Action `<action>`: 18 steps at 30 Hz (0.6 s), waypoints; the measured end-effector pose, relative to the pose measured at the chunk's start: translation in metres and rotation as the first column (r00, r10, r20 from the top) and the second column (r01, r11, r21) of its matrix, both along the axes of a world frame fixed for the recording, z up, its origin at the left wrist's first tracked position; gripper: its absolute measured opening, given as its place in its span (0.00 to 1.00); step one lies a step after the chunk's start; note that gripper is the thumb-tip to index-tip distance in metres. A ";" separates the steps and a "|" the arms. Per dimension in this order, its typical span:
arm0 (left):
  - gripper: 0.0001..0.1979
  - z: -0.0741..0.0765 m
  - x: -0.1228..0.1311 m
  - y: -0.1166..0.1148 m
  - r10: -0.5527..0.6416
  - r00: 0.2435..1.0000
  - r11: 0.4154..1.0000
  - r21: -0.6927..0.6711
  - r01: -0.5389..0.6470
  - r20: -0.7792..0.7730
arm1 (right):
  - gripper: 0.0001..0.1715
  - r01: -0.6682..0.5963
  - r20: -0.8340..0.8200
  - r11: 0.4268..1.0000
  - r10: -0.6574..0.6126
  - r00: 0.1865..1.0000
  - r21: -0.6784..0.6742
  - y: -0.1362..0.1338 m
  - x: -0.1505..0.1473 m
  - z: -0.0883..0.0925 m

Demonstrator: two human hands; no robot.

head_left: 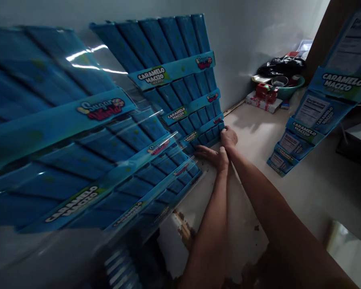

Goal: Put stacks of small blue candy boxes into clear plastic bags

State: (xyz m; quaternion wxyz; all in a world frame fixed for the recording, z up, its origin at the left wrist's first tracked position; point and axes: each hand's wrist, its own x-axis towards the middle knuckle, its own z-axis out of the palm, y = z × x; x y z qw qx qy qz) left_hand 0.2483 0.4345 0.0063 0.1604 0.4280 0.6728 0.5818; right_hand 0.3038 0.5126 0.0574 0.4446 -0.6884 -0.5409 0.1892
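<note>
Two stacks of blue candy packs wrapped in clear film stand on the floor against the wall, one near me [78, 160] and one farther back [174, 76]. Their bands read "CARAMELO MACIZO". My left hand [213, 155] lies flat with fingers stretched out at the foot of the stacks, next to the lowest packs. My right hand [228, 136] is curled against the bottom corner of the farther stack, fingers pressed on its lowest pack.
A third stack of the same blue packs [315, 116] stands at the right, labels facing me. By the far wall sit a green bowl [289, 90], red and white boxes [264, 98] and a black bag [281, 64]. The pale floor [289, 168] is worn near my arms.
</note>
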 end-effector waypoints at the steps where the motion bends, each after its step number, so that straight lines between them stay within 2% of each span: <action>1: 0.57 -0.001 -0.002 0.001 -0.018 1.000 1.000 0.014 0.018 -0.001 | 0.28 0.008 -0.008 1.000 -0.008 1.000 0.001 0.002 0.001 0.001; 4: 0.54 -0.005 -0.007 -0.003 0.000 1.000 0.998 0.060 0.001 -0.021 | 0.28 0.010 -0.019 1.000 -0.010 1.000 0.014 0.004 0.003 0.003; 10: 0.54 -0.012 -0.019 -0.010 0.185 0.980 0.978 0.111 -0.176 -0.069 | 0.26 0.008 -0.002 0.999 -0.008 1.000 0.035 0.005 0.005 0.000; 14: 0.54 -0.008 -0.030 -0.001 0.194 0.979 0.976 0.117 -0.186 -0.064 | 0.26 0.009 0.017 0.998 -0.010 1.000 0.062 0.008 0.007 -0.006; 18: 0.53 0.000 -0.041 0.011 0.180 0.983 0.982 0.052 -0.181 0.022 | 0.30 0.011 0.022 0.995 -0.013 1.000 0.101 0.009 0.008 -0.009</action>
